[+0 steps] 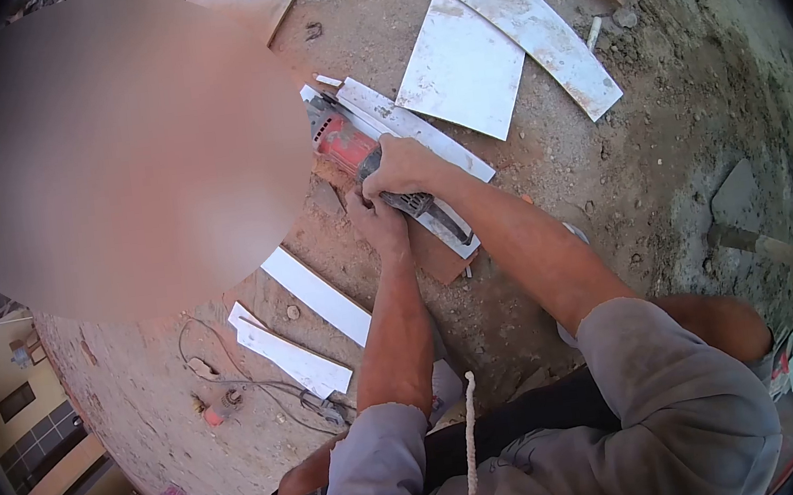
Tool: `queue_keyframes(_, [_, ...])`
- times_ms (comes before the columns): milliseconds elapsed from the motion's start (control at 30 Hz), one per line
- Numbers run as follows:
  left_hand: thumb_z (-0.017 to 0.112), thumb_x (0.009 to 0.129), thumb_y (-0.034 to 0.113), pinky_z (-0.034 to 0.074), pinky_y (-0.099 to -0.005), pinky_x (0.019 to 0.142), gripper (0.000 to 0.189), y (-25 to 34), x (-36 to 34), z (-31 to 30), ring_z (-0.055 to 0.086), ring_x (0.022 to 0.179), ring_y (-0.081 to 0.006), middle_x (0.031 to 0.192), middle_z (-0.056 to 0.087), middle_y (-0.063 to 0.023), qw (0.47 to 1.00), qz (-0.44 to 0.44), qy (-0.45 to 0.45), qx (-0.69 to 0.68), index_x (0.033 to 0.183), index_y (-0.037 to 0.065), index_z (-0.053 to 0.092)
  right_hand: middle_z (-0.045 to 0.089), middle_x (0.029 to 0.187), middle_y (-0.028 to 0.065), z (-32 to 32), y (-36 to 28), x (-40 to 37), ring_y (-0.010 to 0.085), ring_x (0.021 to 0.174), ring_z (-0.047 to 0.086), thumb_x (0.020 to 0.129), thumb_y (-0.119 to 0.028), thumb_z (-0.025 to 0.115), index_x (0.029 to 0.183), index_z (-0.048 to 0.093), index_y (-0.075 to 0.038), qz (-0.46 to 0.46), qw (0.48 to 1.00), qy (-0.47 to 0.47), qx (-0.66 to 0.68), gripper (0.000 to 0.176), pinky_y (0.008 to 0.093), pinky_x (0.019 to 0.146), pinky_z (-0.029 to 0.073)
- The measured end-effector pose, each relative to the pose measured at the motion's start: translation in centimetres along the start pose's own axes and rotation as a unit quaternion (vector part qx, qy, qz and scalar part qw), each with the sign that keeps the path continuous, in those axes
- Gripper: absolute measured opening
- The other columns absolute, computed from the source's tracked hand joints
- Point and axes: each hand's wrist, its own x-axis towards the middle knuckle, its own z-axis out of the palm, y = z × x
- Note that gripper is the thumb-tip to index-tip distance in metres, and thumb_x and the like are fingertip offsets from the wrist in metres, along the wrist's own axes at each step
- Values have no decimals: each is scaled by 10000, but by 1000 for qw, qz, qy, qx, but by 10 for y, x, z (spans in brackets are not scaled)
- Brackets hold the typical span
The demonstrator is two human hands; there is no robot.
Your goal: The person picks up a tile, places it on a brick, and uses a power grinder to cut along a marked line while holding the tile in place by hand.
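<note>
A red and dark grey angle grinder [343,143] lies slantwise over long white strips [428,136] on the ground, its head at the upper left and its handle at the lower right. My right hand [402,165] is wrapped round the grinder's dark body from above. My left hand [378,218] is closed against the lower side of the grinder, its fingers partly hidden. Beneath the tool is a reddish-brown piece [442,259]. The grinder's disc shows only in part near the white strip's upper end.
White panels [462,66] and a curved white piece [538,31] lie above right. Narrow white offcuts [291,349] and a grey cable [280,388] are at the lower left. A trowel-like tool [735,199] is at the right. A large blur hides the upper left.
</note>
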Motion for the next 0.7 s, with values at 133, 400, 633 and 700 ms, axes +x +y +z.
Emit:
queue_keyframes(133, [566, 973, 190, 439, -285, 773, 184, 7, -1, -2, 532, 842, -138, 909, 569, -51, 1000, -6, -17, -15, 991, 10, 535, 631, 1085, 338, -2, 1, -7, 409, 1031, 647, 546, -418, 740, 1131, 535, 164, -1, 1000, -1, 6, 851, 386, 896, 523])
queue_keyframes(400, [613, 917, 209, 447, -350, 689, 249, 21, -1, 0, 545, 739, -209, 808, 579, -113, 998, 15, 16, -58, 934, -33, 555, 623, 1062, 357, 0, 6, -9, 426, 1016, 641, 526, -435, 738, 1135, 525, 174, -6, 1000, 1, 11, 887, 404, 883, 517])
queue_keyframes(633, [644, 899, 246, 439, -333, 690, 292, 12, 0, -2, 521, 745, -181, 815, 569, -86, 998, -7, -2, -63, 920, -29, 547, 623, 1060, 362, 0, 9, -13, 425, 1015, 642, 527, -437, 735, 1136, 523, 182, -8, 1000, 3, 15, 894, 402, 882, 519])
queue_keyframes(700, [644, 894, 237, 436, -325, 691, 283, 10, 0, -1, 509, 743, -176, 813, 559, -80, 998, -2, 5, -55, 916, -27, 547, 624, 1057, 363, -1, 8, -13, 426, 1016, 642, 532, -437, 733, 1140, 523, 181, -3, 1000, -4, 10, 893, 403, 884, 517])
